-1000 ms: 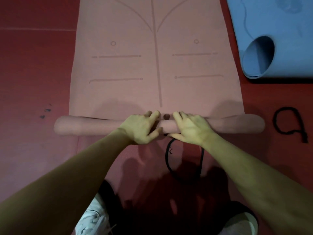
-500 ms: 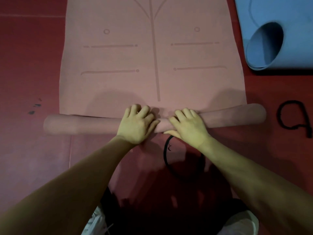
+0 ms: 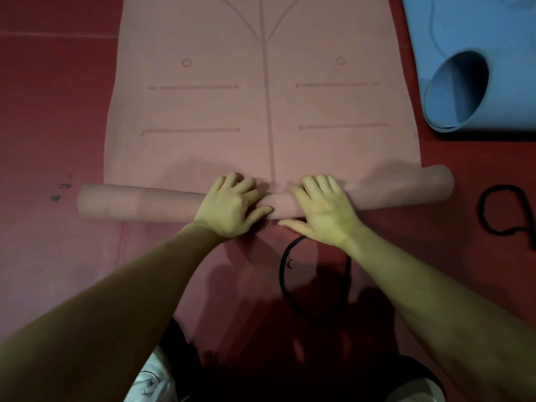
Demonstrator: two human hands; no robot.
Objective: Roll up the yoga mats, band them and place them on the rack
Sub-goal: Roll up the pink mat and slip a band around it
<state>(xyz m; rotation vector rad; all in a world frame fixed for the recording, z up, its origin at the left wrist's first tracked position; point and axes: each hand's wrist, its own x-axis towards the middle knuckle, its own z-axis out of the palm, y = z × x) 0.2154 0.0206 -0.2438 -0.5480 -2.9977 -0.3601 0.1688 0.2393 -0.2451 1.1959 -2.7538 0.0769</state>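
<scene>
Red floor (image 3: 49,111) lay under a pink mat (image 3: 261,111), its near end wound into a thin roll (image 3: 139,206) lying crosswise. The left hand (image 3: 232,207) and right hand (image 3: 324,210) pressed on the roll's middle, fingers curved over it, thumbs behind. A black band (image 3: 285,256) lay just behind, another (image 3: 493,213) to the right, beside a blue mat (image 3: 478,68). With both hands central, the ends could lag and telescope, leaving a crooked, loose roll.
</scene>
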